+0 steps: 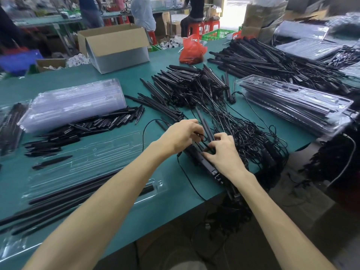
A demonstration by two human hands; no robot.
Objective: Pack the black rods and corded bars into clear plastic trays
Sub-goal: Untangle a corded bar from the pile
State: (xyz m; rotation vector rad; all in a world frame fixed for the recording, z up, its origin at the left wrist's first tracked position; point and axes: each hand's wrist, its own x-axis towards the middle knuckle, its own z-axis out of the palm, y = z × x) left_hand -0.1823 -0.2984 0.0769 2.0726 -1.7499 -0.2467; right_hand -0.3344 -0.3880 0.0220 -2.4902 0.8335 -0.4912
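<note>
On the green table [167,193] a corded black bar [211,170] lies slanted near the front right edge. My right hand [224,152] pinches at its upper end among the cords. My left hand [181,134] pinches a thin black cord just left of two upright-slanted rods [204,125]. A tangle of corded bars [243,137] spreads behind my hands. An open clear plastic tray [93,158] lies at the left front with long black rods [64,197] and one short black piece [51,162] in it.
A stack of clear trays [78,104] and short black pieces [78,129] sit at the left. Filled trays [296,102] are stacked at the right. More bar piles [272,63], a red bag [191,49] and an open carton [115,45] stand at the back. People work at far tables.
</note>
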